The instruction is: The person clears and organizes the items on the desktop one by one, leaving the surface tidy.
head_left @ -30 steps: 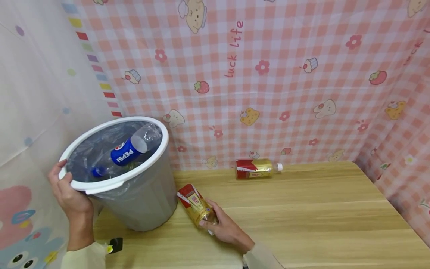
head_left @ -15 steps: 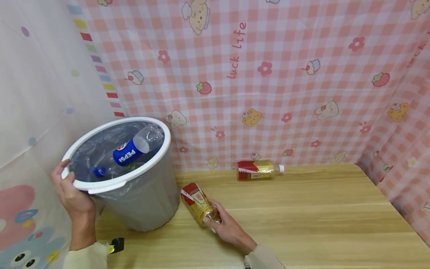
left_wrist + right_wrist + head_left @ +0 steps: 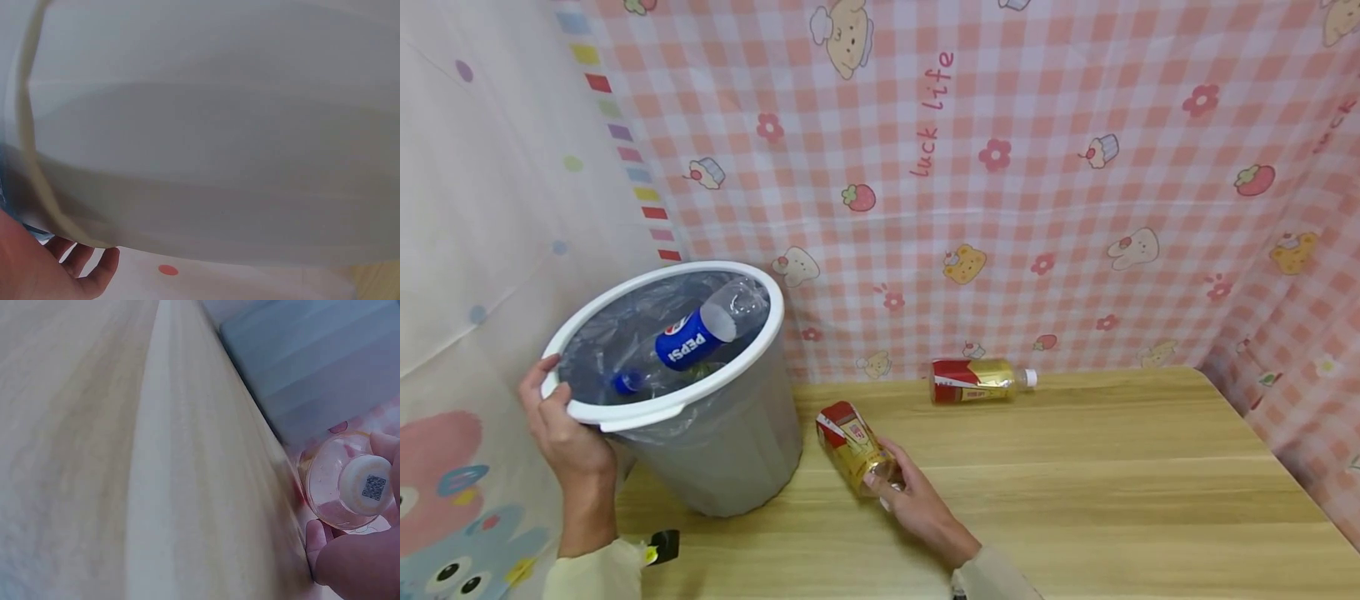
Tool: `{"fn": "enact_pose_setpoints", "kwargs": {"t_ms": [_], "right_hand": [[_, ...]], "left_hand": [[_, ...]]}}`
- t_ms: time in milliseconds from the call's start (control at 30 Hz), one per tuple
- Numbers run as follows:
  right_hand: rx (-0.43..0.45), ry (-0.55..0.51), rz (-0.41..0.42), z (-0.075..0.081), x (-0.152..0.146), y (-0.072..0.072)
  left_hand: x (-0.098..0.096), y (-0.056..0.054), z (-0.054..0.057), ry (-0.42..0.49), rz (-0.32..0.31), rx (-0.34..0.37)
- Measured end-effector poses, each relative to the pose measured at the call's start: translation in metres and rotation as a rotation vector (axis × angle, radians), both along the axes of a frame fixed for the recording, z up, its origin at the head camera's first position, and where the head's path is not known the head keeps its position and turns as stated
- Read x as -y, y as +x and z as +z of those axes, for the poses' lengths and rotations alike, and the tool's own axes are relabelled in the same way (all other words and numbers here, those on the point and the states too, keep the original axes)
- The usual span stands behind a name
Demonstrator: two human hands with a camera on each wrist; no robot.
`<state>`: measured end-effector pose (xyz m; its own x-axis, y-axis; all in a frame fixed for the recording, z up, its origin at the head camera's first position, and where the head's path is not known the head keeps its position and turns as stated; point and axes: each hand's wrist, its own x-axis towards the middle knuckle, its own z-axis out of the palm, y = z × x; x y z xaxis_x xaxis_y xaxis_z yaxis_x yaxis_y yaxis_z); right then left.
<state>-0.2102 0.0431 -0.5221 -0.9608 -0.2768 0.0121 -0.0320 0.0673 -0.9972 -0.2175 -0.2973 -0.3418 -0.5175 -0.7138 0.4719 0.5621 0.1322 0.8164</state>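
Observation:
My left hand (image 3: 568,429) grips the white rim (image 3: 767,333) of a grey trash bin (image 3: 730,467) lined with a clear bag. The bin leans to the left. Inside it lies a clear Pepsi bottle (image 3: 688,337) with a blue cap. To the bin's right, my right hand (image 3: 917,500) holds a drink bottle (image 3: 850,446) with a red and gold label near its neck, base pointing away. Its white cap (image 3: 367,486) shows in the right wrist view. Whether this bottle touches the table is unclear. From the left wrist, fingers (image 3: 103,272) curl at the bin's rim.
Another red and gold bottle (image 3: 973,382) lies on its side at the back of the wooden table (image 3: 1112,483), by the checked cloth wall (image 3: 1045,217). A pale cloth (image 3: 475,250) hangs close on the left. A small black item (image 3: 664,547) is by the left sleeve.
The bottle in my right hand has shifted slightly right and away from me, a little farther from the bin. My left hand keeps its hold on the rim. The head view has drifted slightly.

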Motion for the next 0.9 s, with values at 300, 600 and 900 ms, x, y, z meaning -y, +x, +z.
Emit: {"fn": "enact_pose_setpoints", "kwargs": {"t_ms": [300, 600, 900], "right_hand": [[0.052, -0.040, 0.006, 0.008, -0.002, 0.000], [0.035, -0.035, -0.021, 0.030, -0.012, -0.003], [-0.013, -0.033, -0.083, 0.068, -0.025, -0.010]], "left_hand": [[0.001, 0.000, 0.000, -0.019, 0.004, 0.020], [0.001, 0.000, -0.001, -0.011, 0.006, 0.018], [0.001, 0.001, -0.001, -0.014, 0.006, 0.023]]}}
